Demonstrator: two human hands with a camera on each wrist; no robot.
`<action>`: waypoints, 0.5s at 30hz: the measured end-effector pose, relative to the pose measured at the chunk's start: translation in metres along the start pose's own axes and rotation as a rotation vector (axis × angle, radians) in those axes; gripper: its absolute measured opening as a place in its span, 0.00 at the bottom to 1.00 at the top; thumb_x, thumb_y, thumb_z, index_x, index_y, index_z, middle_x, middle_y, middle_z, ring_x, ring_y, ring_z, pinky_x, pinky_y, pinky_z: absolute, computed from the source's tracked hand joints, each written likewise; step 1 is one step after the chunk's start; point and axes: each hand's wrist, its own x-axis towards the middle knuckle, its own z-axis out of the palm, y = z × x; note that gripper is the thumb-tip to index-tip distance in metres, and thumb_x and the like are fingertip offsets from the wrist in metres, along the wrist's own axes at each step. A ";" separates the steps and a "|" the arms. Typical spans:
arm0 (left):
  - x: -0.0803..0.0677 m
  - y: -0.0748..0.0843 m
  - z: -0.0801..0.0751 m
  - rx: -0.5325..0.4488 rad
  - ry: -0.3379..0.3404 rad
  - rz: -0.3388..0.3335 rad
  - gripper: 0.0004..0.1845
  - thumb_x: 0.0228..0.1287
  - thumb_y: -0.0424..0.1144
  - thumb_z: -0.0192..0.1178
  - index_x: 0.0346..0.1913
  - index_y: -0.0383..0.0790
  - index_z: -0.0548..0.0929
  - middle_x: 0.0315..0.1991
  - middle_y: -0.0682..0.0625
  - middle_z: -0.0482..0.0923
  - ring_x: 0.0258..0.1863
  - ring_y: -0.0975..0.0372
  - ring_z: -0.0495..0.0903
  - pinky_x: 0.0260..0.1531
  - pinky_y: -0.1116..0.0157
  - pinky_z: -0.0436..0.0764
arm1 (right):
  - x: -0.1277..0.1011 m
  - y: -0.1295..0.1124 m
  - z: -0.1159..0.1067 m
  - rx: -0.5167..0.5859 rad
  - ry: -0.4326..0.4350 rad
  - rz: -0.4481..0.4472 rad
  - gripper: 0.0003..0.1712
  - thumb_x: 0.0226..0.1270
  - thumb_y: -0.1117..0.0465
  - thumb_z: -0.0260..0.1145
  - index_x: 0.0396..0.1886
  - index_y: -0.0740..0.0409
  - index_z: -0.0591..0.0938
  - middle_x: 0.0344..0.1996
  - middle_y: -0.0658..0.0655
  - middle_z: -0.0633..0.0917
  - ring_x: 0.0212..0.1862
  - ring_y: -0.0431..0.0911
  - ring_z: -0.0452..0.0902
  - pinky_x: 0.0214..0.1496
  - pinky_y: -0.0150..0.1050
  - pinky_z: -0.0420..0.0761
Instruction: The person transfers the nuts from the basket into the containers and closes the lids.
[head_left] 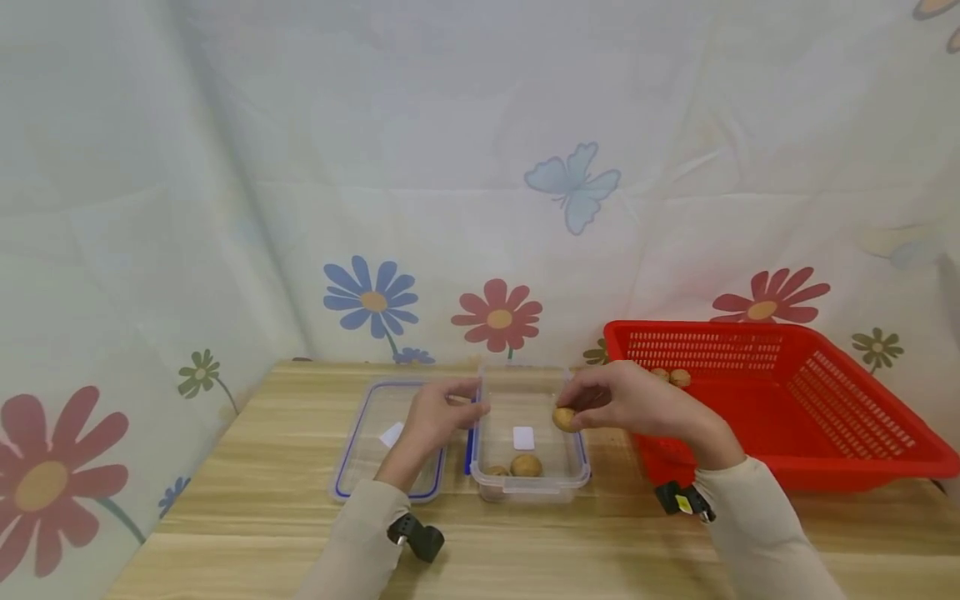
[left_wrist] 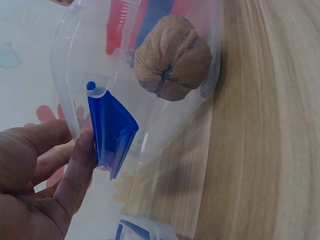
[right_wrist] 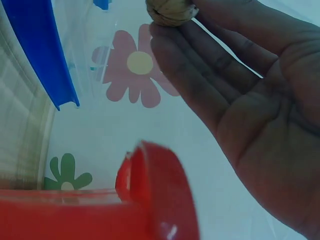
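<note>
My right hand (head_left: 626, 400) pinches a walnut (head_left: 564, 418) between thumb and fingertips, over the right side of a clear plastic container (head_left: 491, 495). In the right wrist view the same walnut (right_wrist: 171, 11) sits at the fingertips. My left hand (head_left: 438, 414) holds the container's left rim, and the left wrist view has its fingers (left_wrist: 80, 160) beside a blue side latch (left_wrist: 111, 132). Two walnuts lie in the near part of the container, the larger-looking walnut (head_left: 527, 465) to the right of the other walnut (head_left: 496, 471). A white label (head_left: 523, 437) shows on the container.
A clear lid with a blue seal (head_left: 348, 458) lies on the wooden table (head_left: 247, 500) left of the container. To the right stands a red slotted basket (head_left: 757, 462), with walnuts (head_left: 679, 378) at its left end. A flowered cloth (head_left: 420, 200) hangs behind the table.
</note>
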 end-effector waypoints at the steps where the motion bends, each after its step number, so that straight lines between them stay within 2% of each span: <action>1: 0.000 0.000 0.000 0.000 0.003 -0.001 0.25 0.67 0.33 0.74 0.66 0.32 0.84 0.58 0.38 0.86 0.37 0.54 0.91 0.41 0.54 0.91 | 0.001 0.000 0.002 -0.011 -0.015 0.002 0.13 0.68 0.63 0.78 0.51 0.56 0.90 0.43 0.48 0.90 0.46 0.44 0.88 0.53 0.38 0.89; 7: 0.000 0.003 -0.001 0.008 0.010 -0.004 0.25 0.68 0.33 0.74 0.66 0.33 0.84 0.57 0.38 0.86 0.37 0.54 0.91 0.40 0.55 0.91 | 0.008 0.000 0.011 -0.026 -0.084 0.018 0.11 0.67 0.62 0.78 0.49 0.55 0.91 0.41 0.46 0.90 0.43 0.42 0.87 0.52 0.36 0.88; 15: 0.000 0.001 0.000 0.007 0.007 0.000 0.25 0.67 0.32 0.74 0.65 0.31 0.84 0.58 0.36 0.85 0.37 0.53 0.91 0.40 0.56 0.91 | 0.011 0.002 0.020 -0.050 -0.128 0.012 0.10 0.66 0.66 0.78 0.46 0.55 0.91 0.40 0.46 0.89 0.42 0.41 0.87 0.51 0.36 0.89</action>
